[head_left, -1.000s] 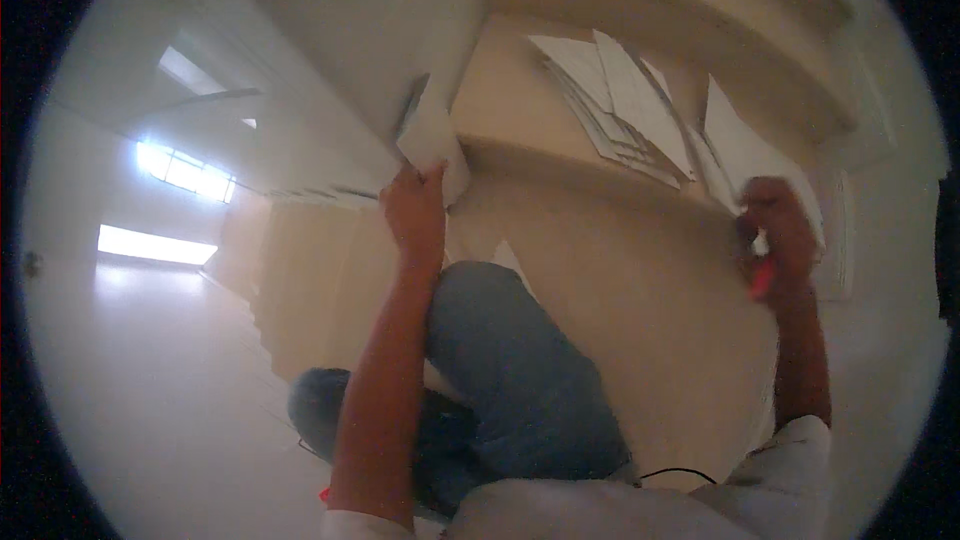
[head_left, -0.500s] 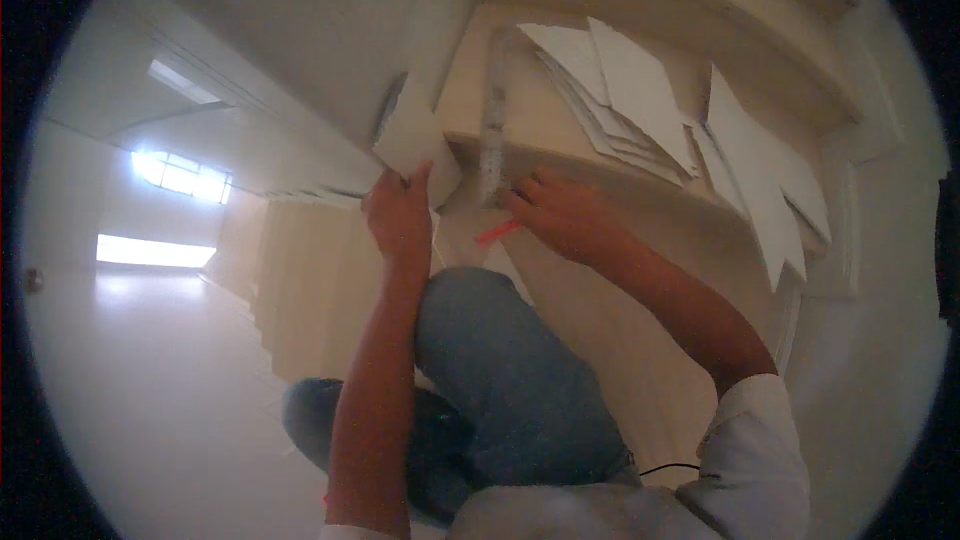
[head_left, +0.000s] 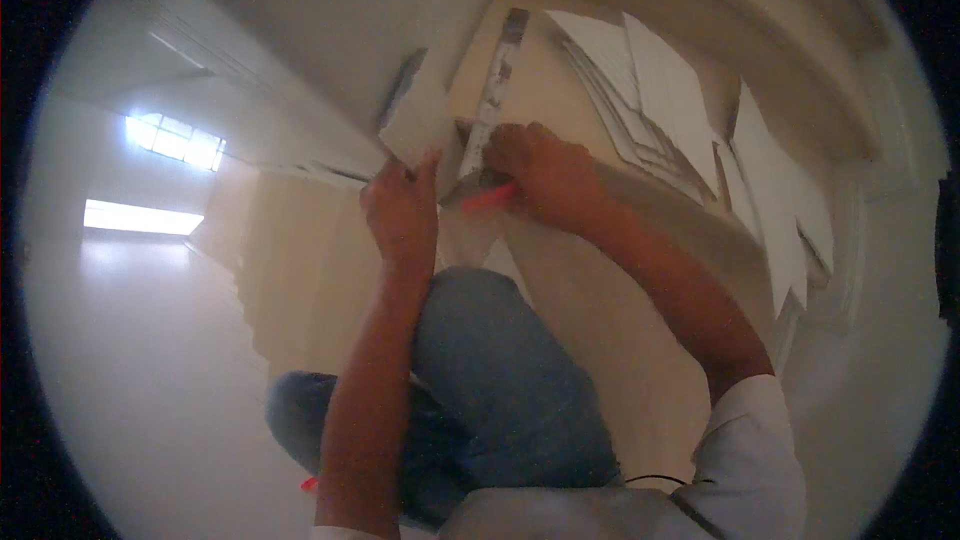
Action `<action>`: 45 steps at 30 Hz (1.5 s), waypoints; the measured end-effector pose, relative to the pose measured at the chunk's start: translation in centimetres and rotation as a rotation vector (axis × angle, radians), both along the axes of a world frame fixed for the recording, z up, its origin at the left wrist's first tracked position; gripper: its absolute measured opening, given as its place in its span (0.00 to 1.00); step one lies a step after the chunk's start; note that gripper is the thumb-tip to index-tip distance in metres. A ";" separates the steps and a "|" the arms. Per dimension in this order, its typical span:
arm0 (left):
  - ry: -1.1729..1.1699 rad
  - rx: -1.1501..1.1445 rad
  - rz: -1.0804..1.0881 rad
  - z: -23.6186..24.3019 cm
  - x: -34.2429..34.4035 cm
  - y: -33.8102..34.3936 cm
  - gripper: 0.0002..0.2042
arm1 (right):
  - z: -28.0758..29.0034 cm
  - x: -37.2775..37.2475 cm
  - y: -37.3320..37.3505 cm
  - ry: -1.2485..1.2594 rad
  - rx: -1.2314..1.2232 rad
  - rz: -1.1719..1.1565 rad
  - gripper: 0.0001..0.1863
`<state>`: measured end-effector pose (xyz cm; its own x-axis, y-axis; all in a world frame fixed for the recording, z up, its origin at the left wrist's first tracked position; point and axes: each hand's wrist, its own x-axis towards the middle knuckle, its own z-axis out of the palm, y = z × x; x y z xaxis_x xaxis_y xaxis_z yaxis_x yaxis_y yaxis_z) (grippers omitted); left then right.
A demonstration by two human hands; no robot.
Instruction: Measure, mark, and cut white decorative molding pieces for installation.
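My left hand (head_left: pixel 402 205) is closed on the lower edge of a white flat piece (head_left: pixel 418 120), probably tile or board, which stands tilted near the wall. My right hand (head_left: pixel 545 180) is closed, with a red stick-like thing (head_left: pixel 488 198) sticking out from under it to the left. Motion blurs this red thing, so its kind cannot be told. Fingers of the same hand lie at the near end of a long whitish bar (head_left: pixel 495 80) with dark smears. Whether they grip the bar is not clear. The bar lies across a step (head_left: pixel 478 45), slanting away from me.
Several white cut sheets (head_left: pixel 665 90) lie overlapping on the step to the right. More pieces with pointed ends (head_left: pixel 775 200) stand further right. A grey wall (head_left: pixel 340 30) rises at the left. My bent knee (head_left: pixel 475 310) is just below my hands. Bright windows (head_left: pixel 175 140) show far left.
My right hand has moved up and slightly closer to the left hand, along with the red thing. The bar now slants more, its far end further right. My left hand still holds the white piece.
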<state>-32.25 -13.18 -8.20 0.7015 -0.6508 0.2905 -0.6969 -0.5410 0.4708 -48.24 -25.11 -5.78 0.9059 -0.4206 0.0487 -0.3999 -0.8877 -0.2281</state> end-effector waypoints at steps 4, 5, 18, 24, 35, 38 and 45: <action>-0.003 -0.014 -0.015 0.6 -0.7 -0.3 0.23 | 2.0 0.2 -3.6 0.041 -0.054 0.003 0.25; -0.002 -0.014 -0.003 0.2 -0.5 0.0 0.23 | 1.6 0.4 -4.6 -0.001 -0.135 0.031 0.25; -0.093 0.159 -0.015 0.8 -0.6 0.0 0.20 | -1.7 1.2 -7.4 -0.169 -0.234 0.180 0.29; -0.064 0.158 0.011 2.7 0.5 -0.2 0.24 | -1.7 2.7 -7.9 -0.300 -0.220 0.254 0.31; 0.053 0.092 0.149 5.0 2.4 -0.4 0.21 | -0.4 6.4 -7.3 -0.310 -0.284 0.242 0.22; 0.129 0.000 0.137 5.0 2.2 -0.2 0.19 | -0.7 6.4 -7.2 -0.326 -0.300 0.241 0.22; 0.084 -0.006 0.141 5.6 1.9 -0.3 0.20 | -0.3 6.3 -7.4 -0.298 -0.326 0.267 0.25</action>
<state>-30.40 -13.43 -2.58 0.8080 -0.5423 0.2305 -0.5719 -0.6276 0.5283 -41.92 -32.47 -6.09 0.9065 -0.0962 0.4110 -0.1092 -0.9940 0.0084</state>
